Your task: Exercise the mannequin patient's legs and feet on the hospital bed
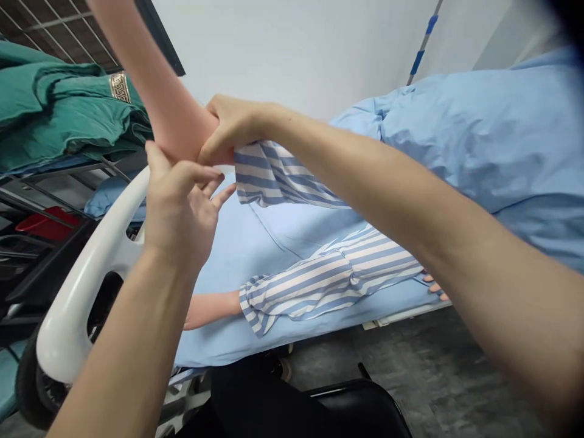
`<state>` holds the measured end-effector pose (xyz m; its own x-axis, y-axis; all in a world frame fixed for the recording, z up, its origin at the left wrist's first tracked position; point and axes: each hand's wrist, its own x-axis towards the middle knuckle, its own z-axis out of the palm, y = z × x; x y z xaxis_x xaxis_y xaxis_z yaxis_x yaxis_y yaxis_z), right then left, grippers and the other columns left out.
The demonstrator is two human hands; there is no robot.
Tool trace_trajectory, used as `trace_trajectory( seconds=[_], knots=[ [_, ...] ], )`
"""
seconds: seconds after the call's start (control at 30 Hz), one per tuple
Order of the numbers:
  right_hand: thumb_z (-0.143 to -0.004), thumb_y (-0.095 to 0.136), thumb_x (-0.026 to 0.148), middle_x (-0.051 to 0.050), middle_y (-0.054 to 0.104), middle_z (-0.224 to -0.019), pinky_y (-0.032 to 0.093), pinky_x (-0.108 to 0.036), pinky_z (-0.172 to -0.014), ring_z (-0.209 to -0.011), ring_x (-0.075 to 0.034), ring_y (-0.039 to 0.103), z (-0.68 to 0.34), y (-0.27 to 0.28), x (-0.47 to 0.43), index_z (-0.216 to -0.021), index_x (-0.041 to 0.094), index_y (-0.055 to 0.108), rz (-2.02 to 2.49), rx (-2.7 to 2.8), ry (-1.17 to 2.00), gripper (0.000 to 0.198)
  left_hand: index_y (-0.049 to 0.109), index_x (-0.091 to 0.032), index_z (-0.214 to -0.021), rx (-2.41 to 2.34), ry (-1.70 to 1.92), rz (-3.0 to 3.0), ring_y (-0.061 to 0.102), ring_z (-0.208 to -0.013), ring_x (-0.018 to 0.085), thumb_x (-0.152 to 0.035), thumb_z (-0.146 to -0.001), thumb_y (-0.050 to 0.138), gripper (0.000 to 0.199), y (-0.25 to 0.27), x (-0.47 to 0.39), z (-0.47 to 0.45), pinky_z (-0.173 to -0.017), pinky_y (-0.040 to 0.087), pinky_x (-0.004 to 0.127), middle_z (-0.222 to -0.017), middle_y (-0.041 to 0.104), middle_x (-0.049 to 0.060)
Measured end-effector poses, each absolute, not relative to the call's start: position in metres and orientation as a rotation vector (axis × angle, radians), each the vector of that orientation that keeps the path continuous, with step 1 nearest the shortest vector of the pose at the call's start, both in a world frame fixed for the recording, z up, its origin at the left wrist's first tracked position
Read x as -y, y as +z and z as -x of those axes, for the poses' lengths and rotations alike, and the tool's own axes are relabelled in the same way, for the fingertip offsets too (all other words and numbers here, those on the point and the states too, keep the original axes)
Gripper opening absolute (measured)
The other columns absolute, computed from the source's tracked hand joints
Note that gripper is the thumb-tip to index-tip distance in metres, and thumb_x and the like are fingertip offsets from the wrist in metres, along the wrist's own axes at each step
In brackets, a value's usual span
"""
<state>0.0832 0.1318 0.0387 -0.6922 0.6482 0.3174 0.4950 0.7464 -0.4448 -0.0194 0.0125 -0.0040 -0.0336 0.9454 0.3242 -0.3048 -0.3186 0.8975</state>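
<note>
A manikin's bare foot [171,103] is raised over the bed, its toes out of the frame at the top. My right hand [235,125] wraps around the ankle, just beyond the cuff of a blue-and-white striped trouser leg [274,176]. Under the heel, my left hand [182,194] cups it between thumb and index finger, the other fingers partly spread. The manikin's other leg [214,307] lies on the bed in a matching striped trouser leg [314,280]; my left forearm hides part of its foot.
A white bed end board [75,304] stands at the left. Folded green cloths [59,115] lie on a rack beside it, with a red basin [48,220] lower down. Blue bedding [456,134] covers the right side. A black chair [360,404] is at the bottom.
</note>
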Motion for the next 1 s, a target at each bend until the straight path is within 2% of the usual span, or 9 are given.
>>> trace_trajectory(
  seconds=[0.13, 0.27, 0.33, 0.47, 0.57, 0.73, 0.87, 1.0],
  knots=[
    [-0.048, 0.064, 0.046, 0.002, 0.055, -0.068, 0.043, -0.020, -0.053, -0.058, -0.009, 0.049, -0.048, -0.013, -0.148, -0.084, 0.007, 0.061, 0.829, 2.660, 0.559, 0.052, 0.032, -0.034, -0.108, -0.944, 1.586, -1.065, 0.048, -0.097, 0.015, -0.006, -0.058, 0.053, 0.061, -0.057, -0.019, 0.046, -0.087, 0.038, 0.040, -0.098, 0.049, -0.004],
    [-0.049, 0.065, 0.045, -0.002, 0.060, -0.075, 0.040, -0.021, -0.053, -0.061, -0.011, 0.051, -0.011, -0.082, -0.162, -0.088, 0.008, 0.058, 0.814, 2.796, 0.561, 0.054, 0.029, -0.032, -0.113, -1.104, 1.541, -0.872, 0.050, -0.092, 0.015, -0.007, -0.055, 0.053, 0.068, -0.123, -0.024, 0.074, -0.083, 0.041, 0.039, -0.085, 0.049, -0.003],
    [-0.049, 0.066, 0.044, -0.004, 0.061, -0.080, 0.040, -0.023, -0.058, -0.067, -0.015, 0.053, 0.004, -0.121, -0.162, -0.090, 0.009, 0.057, 0.934, 2.850, 0.480, 0.055, 0.033, -0.028, -0.109, -1.164, 1.490, -0.759, 0.052, -0.086, 0.015, -0.009, -0.054, 0.054, 0.062, -0.158, -0.026, 0.086, -0.079, 0.042, 0.039, -0.080, 0.049, -0.003],
    [-0.052, 0.065, 0.043, -0.007, 0.061, -0.088, 0.041, -0.027, -0.061, -0.077, -0.021, 0.056, 0.023, -0.196, -0.151, -0.094, 0.016, 0.056, 1.092, 2.989, 0.441, 0.050, 0.039, -0.021, -0.087, -1.306, 1.364, -0.519, 0.052, -0.067, 0.012, -0.011, -0.053, 0.054, 0.039, -0.219, -0.027, 0.101, -0.066, 0.045, 0.034, -0.072, 0.048, -0.002],
    [-0.054, 0.063, 0.047, -0.012, 0.060, -0.089, 0.041, -0.031, -0.063, -0.079, -0.025, 0.057, 0.027, -0.234, -0.143, -0.093, 0.016, 0.056, 1.126, 3.013, 0.377, 0.051, 0.039, -0.019, -0.077, -1.301, 1.318, -0.373, 0.051, -0.065, 0.011, -0.011, -0.054, 0.053, 0.028, -0.242, -0.029, 0.102, -0.066, 0.045, 0.031, -0.069, 0.048, -0.001],
    [-0.055, 0.057, 0.056, -0.016, 0.059, -0.089, 0.040, -0.035, -0.066, -0.081, -0.030, 0.056, 0.030, -0.255, -0.139, -0.096, 0.013, 0.054, 1.175, 3.029, 0.293, 0.059, 0.042, -0.017, -0.074, -1.302, 1.300, -0.257, 0.049, -0.062, 0.010, -0.012, -0.055, 0.052, 0.022, -0.247, -0.034, 0.102, -0.070, 0.044, 0.032, -0.069, 0.048, 0.000],
    [-0.055, 0.057, 0.055, -0.016, 0.059, -0.092, 0.041, -0.035, -0.066, -0.083, -0.029, 0.056, 0.031, -0.250, -0.140, -0.098, 0.014, 0.054, 1.197, 3.063, 0.297, 0.059, 0.043, -0.017, -0.077, -1.276, 1.316, -0.265, 0.049, -0.062, 0.010, -0.010, -0.056, 0.052, 0.024, -0.247, -0.036, 0.104, -0.071, 0.044, 0.032, -0.069, 0.048, 0.000],
    [-0.057, 0.057, 0.052, -0.014, 0.060, -0.091, 0.041, -0.032, -0.062, -0.079, -0.027, 0.057, 0.027, -0.235, -0.138, -0.096, 0.015, 0.055, 1.150, 3.057, 0.317, 0.054, 0.043, -0.019, -0.090, -1.284, 1.324, -0.312, 0.052, -0.067, 0.012, -0.010, -0.057, 0.053, 0.035, -0.241, -0.025, 0.101, -0.070, 0.045, 0.032, -0.075, 0.051, 0.001]
  ],
)
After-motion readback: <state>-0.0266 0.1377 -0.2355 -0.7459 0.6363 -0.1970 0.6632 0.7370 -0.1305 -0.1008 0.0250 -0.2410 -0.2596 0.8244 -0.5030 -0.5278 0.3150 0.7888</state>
